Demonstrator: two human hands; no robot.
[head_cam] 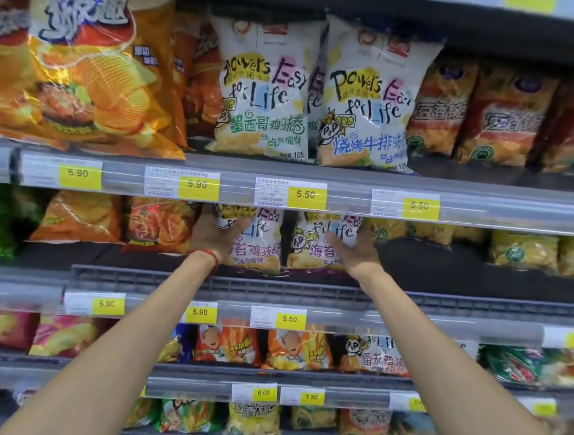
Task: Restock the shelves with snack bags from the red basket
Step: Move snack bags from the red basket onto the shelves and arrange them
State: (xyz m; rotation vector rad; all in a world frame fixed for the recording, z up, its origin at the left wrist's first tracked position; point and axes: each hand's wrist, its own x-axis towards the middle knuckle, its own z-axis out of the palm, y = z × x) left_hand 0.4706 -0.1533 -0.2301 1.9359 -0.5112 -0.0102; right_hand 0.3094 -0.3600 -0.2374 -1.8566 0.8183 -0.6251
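Two white snack bags with "for Life" lettering stand side by side on the second shelf from the top. My left hand grips the left edge of the left white bag, thumb across its front. My right hand holds the right white bag at its right side, thumb on the front. Both arms reach up from below. The upper parts of both bags are hidden behind the price rail. The red basket is not in view.
Above, two more white bags stand among orange chip bags and red-orange bags. Orange bags sit left of my hands, yellow bags to the right with a dark gap between. Lower shelves hold assorted snacks behind yellow price tags.
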